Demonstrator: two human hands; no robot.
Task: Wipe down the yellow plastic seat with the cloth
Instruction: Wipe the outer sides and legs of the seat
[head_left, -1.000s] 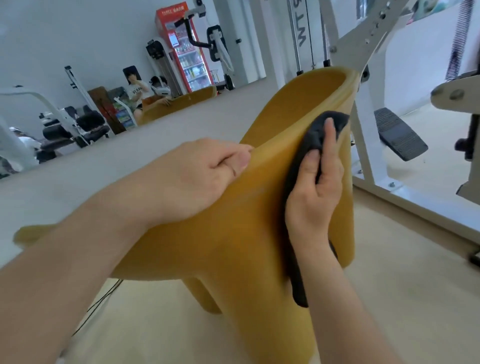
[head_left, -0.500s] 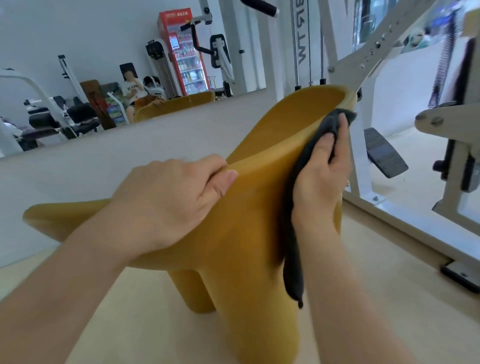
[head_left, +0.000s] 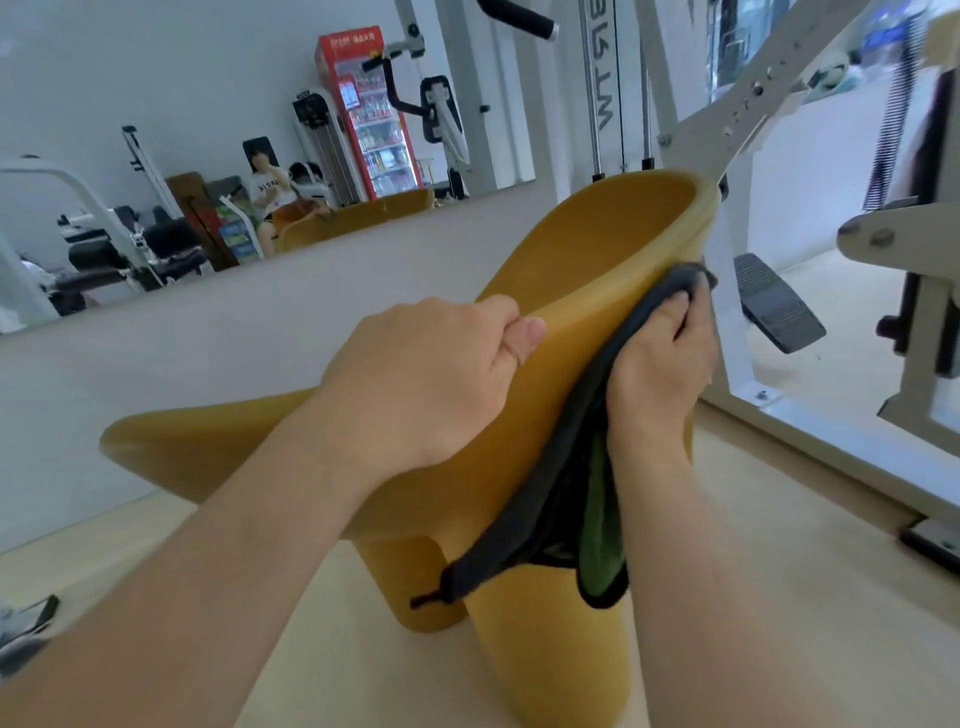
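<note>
Head view, only one.

- Yellow plastic seat (head_left: 587, 270): center of frame, standing on the pale floor (head_left: 779, 597). The raised curved end points to upper right, the low flat end runs out to center left, and thick legs sit below center.
- Left hand (head_left: 431, 374): center frame, on the seat's upper edge where it dips. Its fingers are curled over the rim and the thumb is tucked on the near side, so it's clamped on the seat.
- Right hand (head_left: 660, 374): right of center, against the outer wall of the raised end, just below the rim. Its fingers (head_left: 680, 306) are bent and bunch the cloth against the plastic, so they're closed on the cloth, not spread.
- Cloth (head_left: 550, 499): dark grey, with a green face showing in the lower fold. The top is pinned under the right hand and the rest hangs down the seat's side to the leg. A small tag or loop dangles at the lower left corner.

Surroundings:
- Wall mirror (head_left: 156, 78) across upper left. It reflects a red drinks fridge (head_left: 369, 109), gym gear, a seated person (head_left: 270, 187) and the seat.
- White gym machine frame (head_left: 737, 119) at upper right, with a black foot pedal (head_left: 779, 306) just right of the right hand.
- Dark object at the lower left edge, too cut off to identify.
</note>
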